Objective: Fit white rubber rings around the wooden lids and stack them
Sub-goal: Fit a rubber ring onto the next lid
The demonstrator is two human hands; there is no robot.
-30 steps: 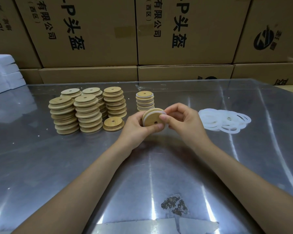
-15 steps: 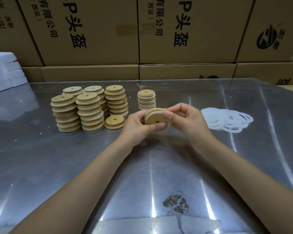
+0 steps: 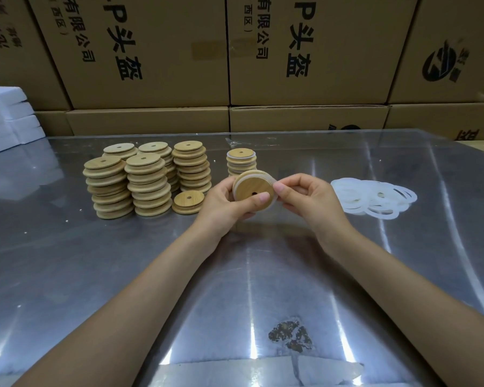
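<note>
Backdrop: cardboard cartons [image 3: 151, 51] with printed characters wall off the far side at twelve o'clock; white foam blocks [image 3: 6, 115] sit at ten o'clock.
Surface: shiny metal table [image 3: 67, 275], with a rusty patch [image 3: 289, 337] at six o'clock.
Bare lids: four tall stacks of ringless wooden lids [image 3: 147, 185] at ten o'clock of the hands, and a short stack [image 3: 187, 202] just beside them.
Left hand: the left hand [image 3: 224, 210] grips the held lid [image 3: 253, 191] from nine o'clock, thumb lying across its face near the centre hole, fingers behind.
Held lid: lifted off the table between both hands, tilted so its flat face looks toward the camera, a white rubber ring [image 3: 274, 191] showing along its rim.
Finished stack: ringed lids [image 3: 241, 162] stand just behind the held lid, at twelve o'clock.
Right hand: the right hand [image 3: 305, 196] pinches the ring at the lid's three o'clock edge, fingers curled.
Ring supply: loose white rings [image 3: 375, 198] lie at three o'clock, apart from the right hand.
Key relation: the ring looks nearly seated, so the finished stack lies straight ahead at twelve o'clock; the left hand, already carrying the lid, is likely the one to place it flat on top.
</note>
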